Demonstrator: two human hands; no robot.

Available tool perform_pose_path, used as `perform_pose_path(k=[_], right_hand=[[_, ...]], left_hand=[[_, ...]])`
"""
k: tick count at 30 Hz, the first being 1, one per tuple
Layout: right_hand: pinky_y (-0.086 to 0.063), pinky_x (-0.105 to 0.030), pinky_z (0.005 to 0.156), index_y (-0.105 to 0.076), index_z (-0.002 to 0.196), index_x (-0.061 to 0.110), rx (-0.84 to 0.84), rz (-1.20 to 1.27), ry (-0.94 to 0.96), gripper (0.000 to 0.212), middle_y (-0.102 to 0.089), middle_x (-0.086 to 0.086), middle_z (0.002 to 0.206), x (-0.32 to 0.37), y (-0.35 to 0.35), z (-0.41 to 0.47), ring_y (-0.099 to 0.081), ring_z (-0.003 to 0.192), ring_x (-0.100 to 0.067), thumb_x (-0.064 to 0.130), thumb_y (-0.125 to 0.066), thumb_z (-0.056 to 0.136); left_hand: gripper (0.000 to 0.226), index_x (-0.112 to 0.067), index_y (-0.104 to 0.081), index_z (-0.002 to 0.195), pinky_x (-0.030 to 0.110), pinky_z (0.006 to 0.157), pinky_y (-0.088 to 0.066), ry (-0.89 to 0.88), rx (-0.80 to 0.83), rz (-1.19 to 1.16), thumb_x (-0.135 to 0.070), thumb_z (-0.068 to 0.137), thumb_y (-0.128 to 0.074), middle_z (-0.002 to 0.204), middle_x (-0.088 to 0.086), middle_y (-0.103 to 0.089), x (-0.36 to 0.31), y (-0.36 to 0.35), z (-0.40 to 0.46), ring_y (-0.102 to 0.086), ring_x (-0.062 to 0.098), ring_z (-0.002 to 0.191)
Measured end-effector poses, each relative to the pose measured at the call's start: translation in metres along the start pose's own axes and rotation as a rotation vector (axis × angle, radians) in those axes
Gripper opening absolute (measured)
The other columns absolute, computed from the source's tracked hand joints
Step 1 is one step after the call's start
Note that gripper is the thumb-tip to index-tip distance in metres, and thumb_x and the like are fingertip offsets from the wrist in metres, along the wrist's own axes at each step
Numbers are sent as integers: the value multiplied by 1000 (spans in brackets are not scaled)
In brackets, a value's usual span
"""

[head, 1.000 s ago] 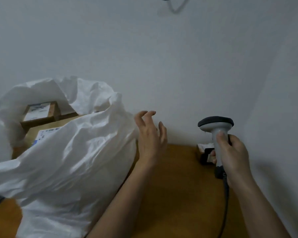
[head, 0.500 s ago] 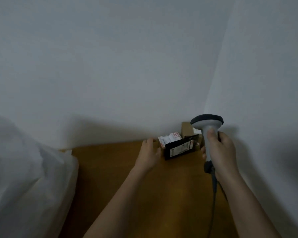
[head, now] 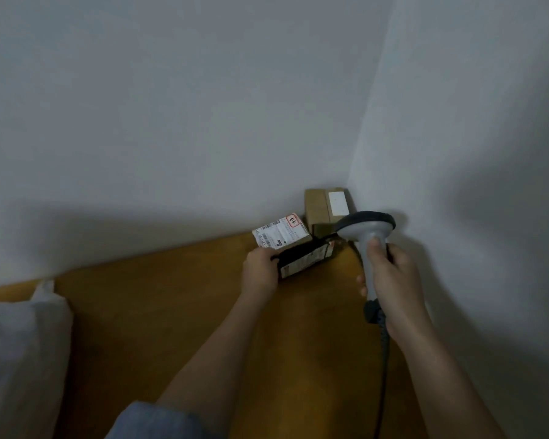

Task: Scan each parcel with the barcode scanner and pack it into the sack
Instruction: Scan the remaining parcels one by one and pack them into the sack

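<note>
I count three parcels, I think: a black one (head: 305, 260) in my left fingers (head: 260, 267), two beyond them (head: 281, 231) (head: 325, 205). One scanner (head: 366, 231), one sack (head: 19, 353).

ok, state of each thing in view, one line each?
left hand: grips the black parcel's left end
black parcel: in the corner, label facing up
labelled box: behind it, untouched
brown box: against the walls, closed
right hand: grips the scanner's handle
scanner: upright, head by the parcels
sack: far left
</note>
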State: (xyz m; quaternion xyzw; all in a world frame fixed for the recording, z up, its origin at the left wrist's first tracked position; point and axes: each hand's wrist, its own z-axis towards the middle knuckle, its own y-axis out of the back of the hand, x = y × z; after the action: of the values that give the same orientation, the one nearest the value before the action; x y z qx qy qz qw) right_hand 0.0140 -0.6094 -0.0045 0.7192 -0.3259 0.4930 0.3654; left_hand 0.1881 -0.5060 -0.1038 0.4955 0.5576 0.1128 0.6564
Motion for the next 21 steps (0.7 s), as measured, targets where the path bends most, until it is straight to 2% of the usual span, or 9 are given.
perform_pose_path(k=[2, 3, 5, 7, 10, 12, 17, 19, 21], right_hand=[[-43, -26, 43, -61, 89, 14, -6, 13, 3, 35, -59, -4, 62, 4, 3, -5, -53, 45, -10, 45, -46, 100], [-44, -26, 43, -61, 89, 14, -8, 22, 5, 36, -59, -4, 62, 6, 4, -9, -53, 44, -9, 44, -46, 100], [-44, -27, 45, -61, 90, 14, -7, 39, 14, 35, -59, -3, 62, 14, 6, -21, -53, 44, -7, 45, -46, 100], [-45, -30, 48, -60, 90, 15, -3, 56, 37, 34, -59, -2, 61, 23, 6, -37, -53, 45, -8, 44, -46, 100], [-45, -32, 49, -61, 89, 18, 26, 94, 85, 31, -59, 1, 57, 40, 8, -67, -54, 47, -11, 43, -47, 100], [-43, -30, 47, -61, 89, 21, 70, 116, 109, 29, -58, 4, 53, 53, 9, -90, -54, 45, -10, 44, -47, 100], [-43, -32, 51, -61, 99, 25, 224, 128, 163, 27, -61, 3, 56, 80, 18, -149, -55, 48, -12, 47, -45, 100], [-44, -33, 53, -62, 101, 25, 291, 124, 185, 27, -63, -1, 64, 89, 23, -172, -56, 51, -13, 46, -45, 100], [-45, -28, 49, -62, 99, 23, 338, 116, 208, 27, -62, -2, 65, 97, 28, -193, -56, 50, -10, 44, -46, 100]], left_hand=[[25, -4, -74, 104, 11, 52, -43, 61, -51, -137, 0, 94, -52, 104, 11, -72, 5, 4, -10, -59, 14, 78], [24, -4, -74, 96, 14, 52, -46, 105, -73, -223, 2, 94, -52, 97, 13, -72, 7, 8, -17, -58, 14, 73], [24, -9, -69, 82, 34, 62, -57, 248, -87, -404, 3, 95, -52, 89, 15, -70, 12, 18, -34, -61, 18, 68], [27, -15, -64, 77, 42, 72, -61, 379, -84, -587, 1, 97, -53, 92, 14, -69, 16, 28, -56, -67, 23, 75], [19, -10, -63, 86, 47, 85, -58, 455, -90, -779, 2, 97, -52, 100, 15, -69, 22, 45, -92, -70, 32, 90], [14, -5, -60, 92, 49, 87, -57, 459, -109, -865, 4, 97, -50, 105, 18, -68, 22, 58, -115, -69, 35, 94], [10, -2, -55, 100, 29, 64, -59, 413, -148, -1042, 4, 99, -46, 109, 16, -66, 18, 93, -171, -69, 29, 94], [11, -2, -54, 102, 27, 63, -58, 395, -163, -1121, 3, 99, -45, 110, 15, -66, 17, 104, -189, -68, 29, 97], [11, -3, -54, 102, 30, 68, -58, 377, -181, -1189, 3, 99, -45, 111, 17, -65, 16, 113, -204, -67, 30, 100]])
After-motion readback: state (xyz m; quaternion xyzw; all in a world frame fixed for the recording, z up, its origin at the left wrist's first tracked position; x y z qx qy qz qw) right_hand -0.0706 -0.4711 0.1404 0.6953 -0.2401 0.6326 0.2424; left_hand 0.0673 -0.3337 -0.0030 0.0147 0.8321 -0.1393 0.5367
